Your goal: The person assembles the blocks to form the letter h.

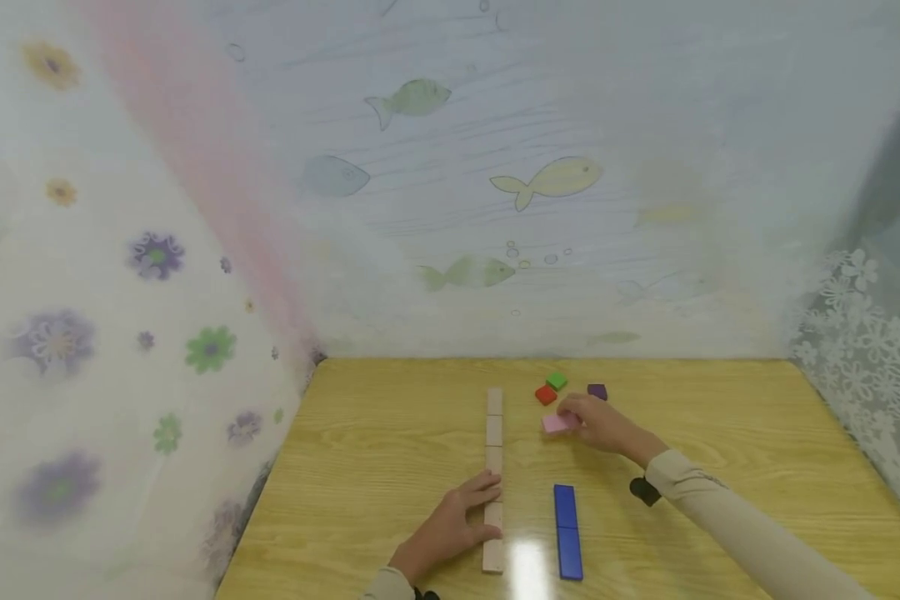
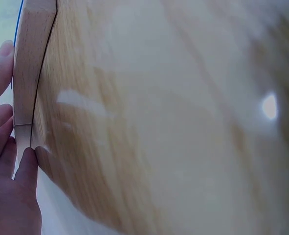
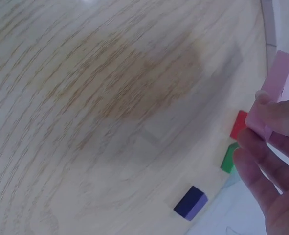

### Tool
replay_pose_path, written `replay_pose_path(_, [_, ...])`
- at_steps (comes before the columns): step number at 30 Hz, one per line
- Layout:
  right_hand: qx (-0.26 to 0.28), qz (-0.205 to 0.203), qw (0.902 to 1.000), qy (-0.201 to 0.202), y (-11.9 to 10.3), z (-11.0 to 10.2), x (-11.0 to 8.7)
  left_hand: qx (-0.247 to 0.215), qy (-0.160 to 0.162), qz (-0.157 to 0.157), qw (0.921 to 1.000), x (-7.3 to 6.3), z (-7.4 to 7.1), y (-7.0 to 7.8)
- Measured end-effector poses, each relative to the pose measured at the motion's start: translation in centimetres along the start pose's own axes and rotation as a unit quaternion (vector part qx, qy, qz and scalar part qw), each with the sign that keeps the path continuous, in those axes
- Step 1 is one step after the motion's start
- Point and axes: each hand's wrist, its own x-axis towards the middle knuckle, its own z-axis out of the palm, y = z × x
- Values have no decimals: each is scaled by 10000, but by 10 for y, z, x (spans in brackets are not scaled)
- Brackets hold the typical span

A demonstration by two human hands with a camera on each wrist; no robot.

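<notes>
A straight row of plain wooden blocks [image 1: 494, 429] runs away from me on the table. My left hand [image 1: 450, 521] rests on this row near its front half, fingers and thumb touching the blocks; in the left wrist view the fingers [image 2: 5, 63] lie along the wood [image 2: 31, 68]. My right hand [image 1: 600, 425] pinches a pink block [image 1: 557, 424] between thumb and fingers, right of the row; the right wrist view shows the pink block [image 3: 276, 81] held by one end. Close beyond it lie a red block [image 1: 546, 395], a green block [image 1: 557, 380] and a purple block [image 1: 597, 391].
Two blue blocks [image 1: 567, 532] lie end to end, right of the wooden row. The wooden table [image 1: 360, 467] meets a fish-painted wall [image 1: 420, 317] at the back. A flower-patterned wall [image 1: 120, 400] stands at left, a white floral screen [image 1: 870, 350] at right.
</notes>
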Motion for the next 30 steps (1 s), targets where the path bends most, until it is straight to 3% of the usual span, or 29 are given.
replay_pose_path(6, [75,-55,9999,78,-7,-2,-2,23,14,105,9999,1,1,3])
replay_pose_path(23, [291,-195,9992,207,-21,4,-3,-20,-46,-36,10000,2,-3,6])
replay_pose_path(30, [346,33,9994,42,-26,8,-5,-5,-9,-43,10000,1,-1,5])
